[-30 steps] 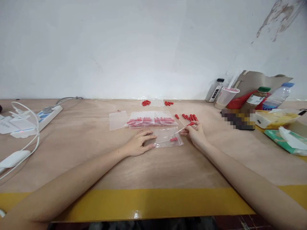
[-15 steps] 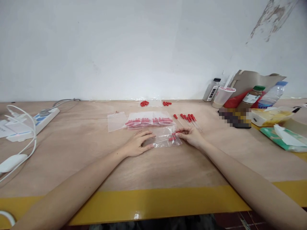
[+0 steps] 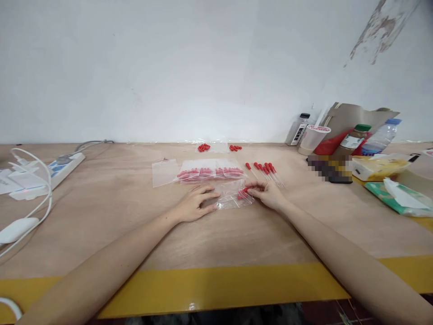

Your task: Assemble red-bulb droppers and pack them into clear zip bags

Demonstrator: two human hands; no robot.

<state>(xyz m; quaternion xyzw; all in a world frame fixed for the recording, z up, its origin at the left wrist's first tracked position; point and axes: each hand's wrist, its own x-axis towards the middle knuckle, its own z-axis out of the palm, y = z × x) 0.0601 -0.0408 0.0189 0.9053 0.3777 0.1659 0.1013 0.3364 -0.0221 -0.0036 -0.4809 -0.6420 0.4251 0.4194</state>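
My left hand lies flat, fingers spread, pinning the clear zip bag to the table. My right hand pinches a red-capped dropper at the bag's right-hand edge. Just beyond lie filled bags and, to their right, loose droppers; bottles stand far right.

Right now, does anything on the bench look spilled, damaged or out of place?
Nothing spilled. Loose droppers lie in a neat row right of the filled bags. Only the wall has peeling paint, upper right.
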